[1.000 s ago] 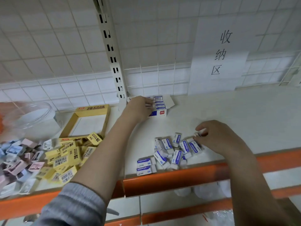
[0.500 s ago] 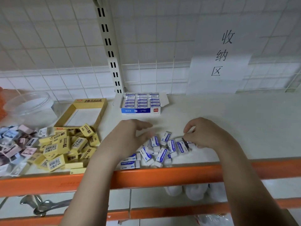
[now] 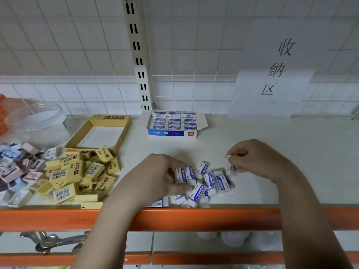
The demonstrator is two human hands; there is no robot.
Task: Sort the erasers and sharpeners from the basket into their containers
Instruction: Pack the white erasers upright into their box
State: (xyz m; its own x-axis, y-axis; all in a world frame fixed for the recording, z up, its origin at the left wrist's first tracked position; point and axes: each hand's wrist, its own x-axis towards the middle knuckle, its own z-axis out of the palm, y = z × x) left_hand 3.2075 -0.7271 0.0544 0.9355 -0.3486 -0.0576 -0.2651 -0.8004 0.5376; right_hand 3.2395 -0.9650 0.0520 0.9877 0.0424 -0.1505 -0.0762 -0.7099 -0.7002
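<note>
Nearest the camera, the orange front rail (image 3: 213,218) of the shelf is running across the view, and both bare forearms are reaching over it onto the pale shelf surface (image 3: 291,152). The left hand (image 3: 155,175) is resting among the loose blue-and-white erasers (image 3: 210,181), its fingers spread and slightly bent, with fingertips touching two erasers standing side by side; whether it is actually gripping them cannot be told. The right hand (image 3: 252,158) is pinching a single white eraser (image 3: 230,166) between thumb and fingers, holding it upright just above the right edge of the pile. The two hands are lying apart, with the scattered erasers between them. To the left, a heap of yellow 2B erasers (image 3: 77,175) is lying near the shelf front, and further left a heap of pink and grey sharpeners (image 3: 17,166) is sitting at the frame edge. Behind the yellow heap an open yellow box (image 3: 118,121) is lying empty. Behind the hands, the blue-and-white eraser box (image 3: 172,133) is standing nearly full of neat rows. A clear plastic tub (image 3: 35,119) is sitting far left, and a paper sign (image 3: 272,74) is hanging on the wire grid at the back.
</note>
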